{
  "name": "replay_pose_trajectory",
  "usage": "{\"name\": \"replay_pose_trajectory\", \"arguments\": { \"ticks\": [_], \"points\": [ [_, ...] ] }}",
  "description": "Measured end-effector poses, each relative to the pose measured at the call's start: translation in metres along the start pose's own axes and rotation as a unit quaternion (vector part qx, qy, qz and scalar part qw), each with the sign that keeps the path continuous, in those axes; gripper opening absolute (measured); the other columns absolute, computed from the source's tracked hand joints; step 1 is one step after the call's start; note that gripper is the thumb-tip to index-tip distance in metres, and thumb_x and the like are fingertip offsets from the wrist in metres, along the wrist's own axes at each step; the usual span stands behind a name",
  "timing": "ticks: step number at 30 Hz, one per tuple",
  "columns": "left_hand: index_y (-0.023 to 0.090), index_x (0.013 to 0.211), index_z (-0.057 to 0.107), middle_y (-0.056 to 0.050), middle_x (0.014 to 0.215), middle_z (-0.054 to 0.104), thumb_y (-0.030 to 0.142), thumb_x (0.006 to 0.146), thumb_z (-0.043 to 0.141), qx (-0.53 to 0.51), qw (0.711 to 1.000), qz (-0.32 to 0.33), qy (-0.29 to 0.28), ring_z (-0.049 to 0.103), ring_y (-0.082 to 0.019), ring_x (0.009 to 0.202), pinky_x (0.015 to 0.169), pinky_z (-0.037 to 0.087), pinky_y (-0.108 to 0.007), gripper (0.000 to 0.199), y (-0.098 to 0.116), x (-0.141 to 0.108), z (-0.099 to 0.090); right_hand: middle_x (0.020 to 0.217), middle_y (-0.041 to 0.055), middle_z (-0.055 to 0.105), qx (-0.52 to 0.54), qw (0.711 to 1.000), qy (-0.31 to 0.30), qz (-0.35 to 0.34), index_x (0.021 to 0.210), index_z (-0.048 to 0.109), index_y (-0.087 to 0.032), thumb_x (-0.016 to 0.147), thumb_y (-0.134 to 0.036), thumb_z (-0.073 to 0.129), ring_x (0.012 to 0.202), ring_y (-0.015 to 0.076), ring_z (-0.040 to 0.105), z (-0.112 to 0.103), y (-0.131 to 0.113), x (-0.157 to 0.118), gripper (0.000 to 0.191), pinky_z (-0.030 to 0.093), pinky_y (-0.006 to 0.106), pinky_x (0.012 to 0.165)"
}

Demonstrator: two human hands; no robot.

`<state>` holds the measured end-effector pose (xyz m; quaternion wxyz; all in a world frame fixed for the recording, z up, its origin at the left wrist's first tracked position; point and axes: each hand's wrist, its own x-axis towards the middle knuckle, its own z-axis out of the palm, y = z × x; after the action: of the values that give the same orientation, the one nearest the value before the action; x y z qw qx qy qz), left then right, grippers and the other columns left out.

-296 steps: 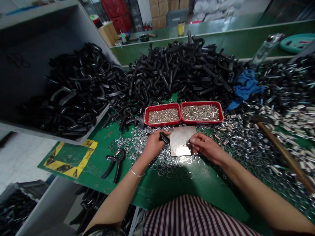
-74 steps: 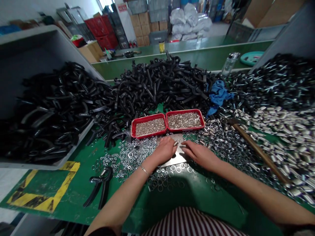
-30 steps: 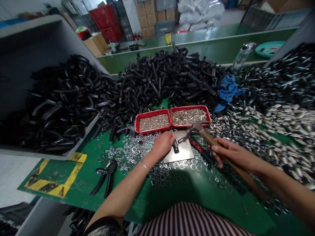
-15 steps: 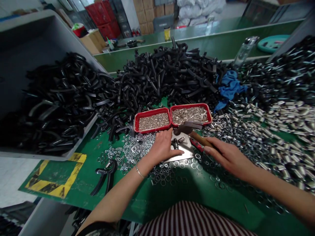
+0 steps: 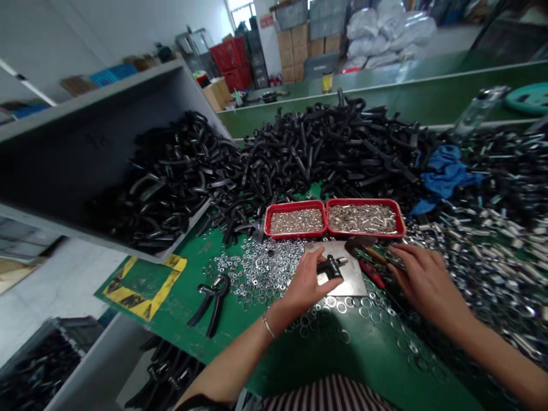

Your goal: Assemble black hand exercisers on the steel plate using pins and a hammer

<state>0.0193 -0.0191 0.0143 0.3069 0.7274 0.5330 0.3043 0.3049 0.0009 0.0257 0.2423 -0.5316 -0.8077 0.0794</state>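
My left hand is closed round a small black part with a shiny metal pin sticking out to the right. It holds the part over a bare metal plate. To the right, my right hand lies over the wooden handle of a hammer, fingers curled on its end. The hammer head is low by the plate's upper right corner. A red-handled tool lies between the plate and my right hand. Loose metal rings surround the plate.
Two red trays of small metal pins stand behind the plate. Black parts are heaped beyond them and in a grey bin. A black two-armed piece lies left. A blue cloth and metal sleeves are right.
The hammer has moved off the plate's middle to its right side and sits lower. My left hand has raised the black part from the plate. The whole view has shifted left.
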Motion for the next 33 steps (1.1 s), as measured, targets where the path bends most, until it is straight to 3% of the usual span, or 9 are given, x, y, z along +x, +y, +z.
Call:
{"name": "replay_pose_trajectory", "arguments": {
  "ticks": [2, 7, 11, 14, 17, 21, 24, 30, 33],
  "points": [
    [0.021, 0.144, 0.038, -0.013, 0.124, 0.059, 0.046, 0.081, 0.076, -0.034, 0.999, 0.002, 0.035, 0.056, -0.029, 0.117, 0.106, 0.047, -0.051, 0.078, 0.008, -0.007, 0.002, 0.130, 0.0162, 0.061, 0.050, 0.998, 0.012, -0.021, 0.129, 0.061, -0.020, 0.099, -0.040, 0.048, 0.122, 0.0335, 0.055, 0.001, -0.015, 0.008, 0.038, 0.040, 0.055, 0.106],
    [0.025, 0.145, 0.037, -0.013, 0.126, 0.058, 0.051, 0.081, 0.075, -0.015, 0.995, 0.099, 0.031, 0.056, -0.030, 0.117, 0.105, 0.047, -0.054, 0.079, 0.017, -0.019, 0.001, 0.112, 0.0090, 0.070, 0.274, 0.949, -0.154, 0.000, 0.114, 0.067, -0.024, 0.095, -0.044, 0.056, 0.105, 0.0262, 0.065, 0.003, -0.055, 0.036, 0.030, 0.052, 0.045, 0.095],
    [0.026, 0.148, 0.034, -0.014, 0.129, 0.057, 0.053, 0.083, 0.073, 0.003, 0.991, 0.130, 0.017, 0.055, -0.030, 0.119, 0.106, 0.048, -0.052, 0.081, 0.012, -0.031, -0.001, 0.101, 0.0060, 0.071, 0.358, 0.902, -0.230, 0.070, 0.107, 0.066, -0.022, 0.092, -0.045, 0.061, 0.092, 0.0234, 0.068, 0.007, -0.060, 0.038, 0.027, 0.058, 0.039, 0.084],
    [0.025, 0.151, 0.031, -0.016, 0.137, 0.053, 0.055, 0.084, 0.071, 0.018, 0.991, 0.131, -0.031, 0.050, -0.032, 0.128, 0.109, 0.046, -0.051, 0.083, 0.011, -0.028, -0.016, 0.104, 0.0070, 0.070, 0.309, 0.934, -0.174, 0.038, 0.105, 0.067, -0.023, 0.094, -0.043, 0.060, 0.096, 0.0243, 0.068, 0.010, -0.054, 0.026, 0.024, 0.057, 0.041, 0.088],
    [0.026, 0.145, 0.043, -0.013, 0.141, 0.051, 0.047, 0.094, 0.060, 0.054, 0.994, 0.096, 0.003, 0.047, -0.029, 0.132, 0.113, 0.042, -0.049, 0.058, 0.001, 0.001, -0.055, 0.111, 0.0097, 0.068, 0.222, 0.970, -0.084, -0.061, 0.110, 0.068, -0.025, 0.096, -0.037, 0.058, 0.106, 0.0257, 0.066, 0.008, -0.046, 0.015, 0.021, 0.053, 0.044, 0.096],
    [0.017, 0.124, 0.060, -0.012, 0.122, 0.062, 0.027, 0.100, 0.045, 0.164, 0.972, -0.012, 0.171, 0.058, -0.023, 0.117, 0.106, 0.046, -0.040, 0.030, -0.043, 0.072, -0.130, 0.117, 0.0093, 0.069, 0.161, 0.976, -0.058, -0.134, 0.120, 0.065, -0.026, 0.097, -0.028, 0.056, 0.107, 0.0244, 0.067, 0.006, -0.038, 0.009, 0.025, 0.055, 0.040, 0.094],
    [0.013, 0.118, 0.064, -0.014, 0.117, 0.065, 0.012, 0.095, 0.040, 0.287, 0.942, -0.097, 0.146, 0.061, -0.022, 0.111, 0.103, 0.046, -0.037, 0.033, -0.075, 0.124, -0.169, 0.121, 0.0088, 0.070, 0.161, 0.978, -0.063, -0.119, 0.123, 0.063, -0.026, 0.099, -0.026, 0.051, 0.108, 0.0237, 0.068, 0.007, -0.039, 0.010, 0.027, 0.057, 0.038, 0.092],
    [0.018, 0.113, 0.066, -0.012, 0.126, 0.064, 0.005, 0.091, 0.044, 0.367, 0.919, -0.115, 0.090, 0.057, -0.023, 0.120, 0.105, 0.041, -0.037, 0.034, -0.081, 0.187, -0.173, 0.117, 0.0075, 0.071, 0.289, 0.956, -0.054, 0.010, 0.118, 0.062, -0.027, 0.099, -0.033, 0.051, 0.110, 0.0239, 0.068, 0.019, -0.069, 0.008, 0.023, 0.056, 0.039, 0.096],
    [0.007, 0.112, 0.062, -0.023, 0.119, 0.065, 0.018, 0.097, 0.049, 0.401, 0.896, -0.163, 0.096, 0.061, -0.030, 0.113, 0.095, 0.047, -0.040, 0.023, -0.067, 0.203, -0.169, 0.113, 0.0075, 0.071, 0.408, 0.902, -0.051, 0.133, 0.116, 0.061, -0.027, 0.097, -0.039, 0.054, 0.100, 0.0230, 0.071, 0.031, -0.093, 0.004, 0.024, 0.057, 0.039, 0.092]
  ]
}}
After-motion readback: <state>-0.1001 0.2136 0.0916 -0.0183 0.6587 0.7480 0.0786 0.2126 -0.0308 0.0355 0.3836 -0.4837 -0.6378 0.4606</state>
